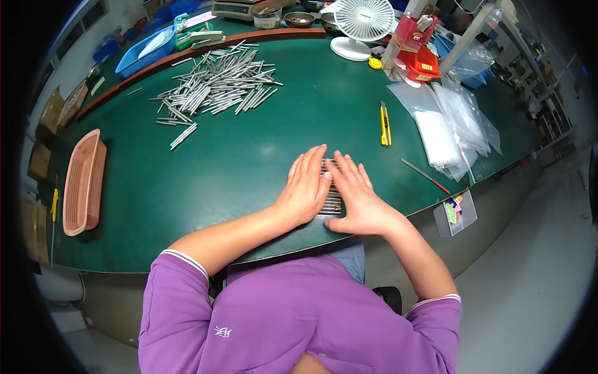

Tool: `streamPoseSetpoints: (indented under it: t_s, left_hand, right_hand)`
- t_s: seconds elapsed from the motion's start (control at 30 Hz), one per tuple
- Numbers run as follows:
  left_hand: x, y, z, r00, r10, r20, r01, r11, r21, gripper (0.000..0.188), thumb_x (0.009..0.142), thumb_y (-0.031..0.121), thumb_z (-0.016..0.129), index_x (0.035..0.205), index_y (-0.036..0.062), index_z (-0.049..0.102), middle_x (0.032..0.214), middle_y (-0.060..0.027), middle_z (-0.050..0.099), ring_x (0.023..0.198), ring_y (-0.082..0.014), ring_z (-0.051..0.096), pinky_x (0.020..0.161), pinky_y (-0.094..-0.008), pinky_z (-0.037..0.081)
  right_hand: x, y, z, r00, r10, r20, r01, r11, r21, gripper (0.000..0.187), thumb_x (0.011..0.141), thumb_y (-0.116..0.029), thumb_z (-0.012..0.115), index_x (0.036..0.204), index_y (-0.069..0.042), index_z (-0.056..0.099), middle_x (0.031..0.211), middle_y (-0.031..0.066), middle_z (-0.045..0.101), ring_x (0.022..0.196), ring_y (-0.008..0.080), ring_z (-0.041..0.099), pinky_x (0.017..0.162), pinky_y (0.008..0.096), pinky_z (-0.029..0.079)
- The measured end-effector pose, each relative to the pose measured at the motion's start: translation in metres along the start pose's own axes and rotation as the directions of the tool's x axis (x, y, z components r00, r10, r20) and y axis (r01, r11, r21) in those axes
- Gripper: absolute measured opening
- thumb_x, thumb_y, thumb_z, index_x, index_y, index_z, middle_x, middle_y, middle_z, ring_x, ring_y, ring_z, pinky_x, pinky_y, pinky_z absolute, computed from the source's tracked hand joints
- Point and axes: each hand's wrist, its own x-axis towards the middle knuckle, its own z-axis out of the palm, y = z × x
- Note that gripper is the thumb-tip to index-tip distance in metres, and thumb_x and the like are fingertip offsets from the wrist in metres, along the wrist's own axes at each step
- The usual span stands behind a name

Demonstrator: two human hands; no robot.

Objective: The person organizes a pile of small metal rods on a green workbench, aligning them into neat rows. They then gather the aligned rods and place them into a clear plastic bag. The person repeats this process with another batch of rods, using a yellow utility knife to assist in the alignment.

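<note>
Close to the table's near edge, a row of thin metal rods (331,201) lies side by side on the green table (249,168). My left hand (307,187) rests along the row's left side, its fingers stretched out and pointing away from me. On the right side my right hand (358,198) is spread, with the thumb apart from the fingers. Both hands touch or nearly touch the rods' ends and partly hide them. Farther off to the left, a loose heap of metal rods (215,84) lies on the table, a few of them (184,136) at its near edge.
On the left stands a pink basket (93,181), near a yellow-handled screwdriver (55,204). To the right lie a yellow utility knife (385,124), a red-handled thin tool (427,176) and clear plastic bags (439,134). A white fan (364,22) and blue tray (146,53) are at the back.
</note>
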Motion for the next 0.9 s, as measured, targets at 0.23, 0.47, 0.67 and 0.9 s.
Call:
streamPoseSetpoints:
  t_s: [0.23, 0.47, 0.67, 0.9]
  left_hand:
    - [0.006, 0.001, 0.007, 0.996, -0.056, -0.070, 0.057, 0.998, 0.013, 0.049, 0.098, 0.016, 0.045, 0.142, -0.0030, 0.034, 0.141, -0.0262, 0.040, 0.131, -0.0416, 0.042, 0.110, -0.0498, 0.031]
    - [0.024, -0.007, 0.014, 0.962, -0.192, -0.194, 0.154, 0.969, -0.195, 0.049, 0.099, 0.022, 0.045, 0.139, -0.0053, 0.036, 0.141, -0.0252, 0.039, 0.128, -0.0418, 0.041, 0.109, -0.0495, 0.032]
    - [0.023, -0.005, 0.014, 0.955, -0.174, -0.242, 0.097, 0.949, -0.300, 0.049, 0.102, 0.025, 0.043, 0.139, -0.0049, 0.036, 0.144, -0.0241, 0.037, 0.131, -0.0408, 0.039, 0.111, -0.0468, 0.031]
    - [0.006, 0.006, -0.027, 0.994, -0.083, -0.072, 0.058, 0.951, -0.304, 0.044, 0.104, 0.023, 0.039, 0.141, -0.0012, 0.038, 0.145, -0.0200, 0.037, 0.138, -0.0329, 0.035, 0.116, -0.0402, 0.027]
  right_hand:
    - [0.027, 0.015, 0.009, 0.993, -0.115, 0.028, 0.118, 0.952, -0.282, 0.080, 0.077, -0.029, 0.062, 0.141, 0.013, 0.035, 0.144, 0.0370, 0.034, 0.140, 0.0480, 0.030, 0.120, 0.0517, 0.021]
    - [0.044, 0.019, 0.025, 0.944, -0.267, -0.196, 0.188, 0.919, -0.346, 0.046, 0.083, -0.016, 0.056, 0.120, 0.011, 0.049, 0.110, 0.0249, 0.053, 0.104, 0.0392, 0.052, 0.092, 0.0492, 0.045]
    - [0.056, 0.007, 0.017, 0.994, -0.101, -0.052, 0.079, 0.947, -0.311, 0.026, 0.083, -0.011, 0.054, 0.103, 0.007, 0.056, 0.102, 0.0204, 0.056, 0.094, 0.0358, 0.055, 0.080, 0.0479, 0.049]
    - [0.065, -0.003, 0.012, 0.992, -0.104, 0.065, 0.122, 0.911, -0.393, 0.014, 0.079, -0.009, 0.059, 0.088, 0.001, 0.062, 0.090, 0.0194, 0.064, 0.083, 0.0369, 0.065, 0.079, 0.0446, 0.055]
